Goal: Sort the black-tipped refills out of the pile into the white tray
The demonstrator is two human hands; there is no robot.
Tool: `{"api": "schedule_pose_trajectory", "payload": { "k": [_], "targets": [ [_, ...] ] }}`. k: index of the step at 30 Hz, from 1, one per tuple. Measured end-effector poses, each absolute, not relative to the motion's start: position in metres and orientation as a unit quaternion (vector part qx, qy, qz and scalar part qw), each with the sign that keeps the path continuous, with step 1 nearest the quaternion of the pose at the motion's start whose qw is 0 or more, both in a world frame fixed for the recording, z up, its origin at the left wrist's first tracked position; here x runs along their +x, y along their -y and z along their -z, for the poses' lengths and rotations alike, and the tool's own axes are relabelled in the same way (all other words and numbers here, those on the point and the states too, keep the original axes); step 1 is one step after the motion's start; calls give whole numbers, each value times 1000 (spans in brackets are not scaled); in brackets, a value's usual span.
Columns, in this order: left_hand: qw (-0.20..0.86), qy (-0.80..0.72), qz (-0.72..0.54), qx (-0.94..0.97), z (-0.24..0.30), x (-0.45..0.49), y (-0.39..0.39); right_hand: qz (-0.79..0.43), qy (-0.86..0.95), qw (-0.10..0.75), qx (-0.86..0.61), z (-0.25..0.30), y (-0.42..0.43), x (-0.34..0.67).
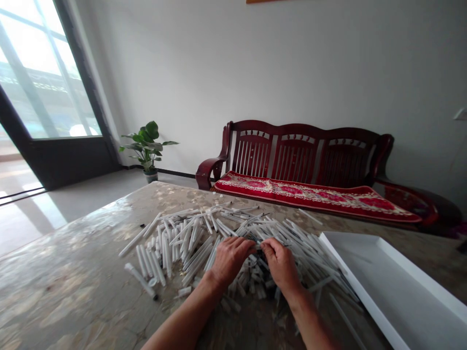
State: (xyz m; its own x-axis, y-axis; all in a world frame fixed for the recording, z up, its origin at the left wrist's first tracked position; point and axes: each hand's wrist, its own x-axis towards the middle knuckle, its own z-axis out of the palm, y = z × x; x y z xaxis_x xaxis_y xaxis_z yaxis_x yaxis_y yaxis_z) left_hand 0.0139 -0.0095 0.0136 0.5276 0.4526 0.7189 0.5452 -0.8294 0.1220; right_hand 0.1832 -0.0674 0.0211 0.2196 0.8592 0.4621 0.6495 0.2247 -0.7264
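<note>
Mottled beige stone tabletop [69,277] is being worked at, with a dark-red slatted wooden bench [295,150] seen beyond the hands. A loose heap of thin white plastic tubes with dark tips [197,248] is being reached into, spread under and ahead of both hands. Left hand [229,260] and right hand [280,265] are being held half-curled, fingertips nearly meeting; whether a tube is gripped cannot be told. Tubes are judged light, stiff and slippery, best taken by the shaft. A shallow white rectangular tray [396,272] is being noted right of the hands.
</note>
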Motion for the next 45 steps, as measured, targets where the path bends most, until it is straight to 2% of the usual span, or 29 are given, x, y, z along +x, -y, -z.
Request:
{"api": "schedule_pose_trajectory", "payload": {
  "k": [5,11,17,23,29,35,41,45],
  "targets": [
    [56,294,389,-871,-9,17,8,-189,587,539,-574,-21,68,185],
    [53,289,388,-874,-8,17,9,-140,591,489,-626,-22,69,186],
    [32,315,391,-864,-8,17,8,-185,582,552,-568,-22,66,185],
    [43,302,393,-867,-8,18,8,-163,582,499,-622,-23,68,185],
    [29,323,395,-860,-7,18,7,-212,562,568,-564,-21,66,185],
    [33,306,388,-869,-6,19,7,-182,563,520,-616,-20,67,184],
    [25,327,395,-858,-6,19,7,-249,525,585,-566,-22,65,181],
    [28,317,387,-866,-6,19,7,-231,531,544,-608,-25,67,181]
  ]
}}
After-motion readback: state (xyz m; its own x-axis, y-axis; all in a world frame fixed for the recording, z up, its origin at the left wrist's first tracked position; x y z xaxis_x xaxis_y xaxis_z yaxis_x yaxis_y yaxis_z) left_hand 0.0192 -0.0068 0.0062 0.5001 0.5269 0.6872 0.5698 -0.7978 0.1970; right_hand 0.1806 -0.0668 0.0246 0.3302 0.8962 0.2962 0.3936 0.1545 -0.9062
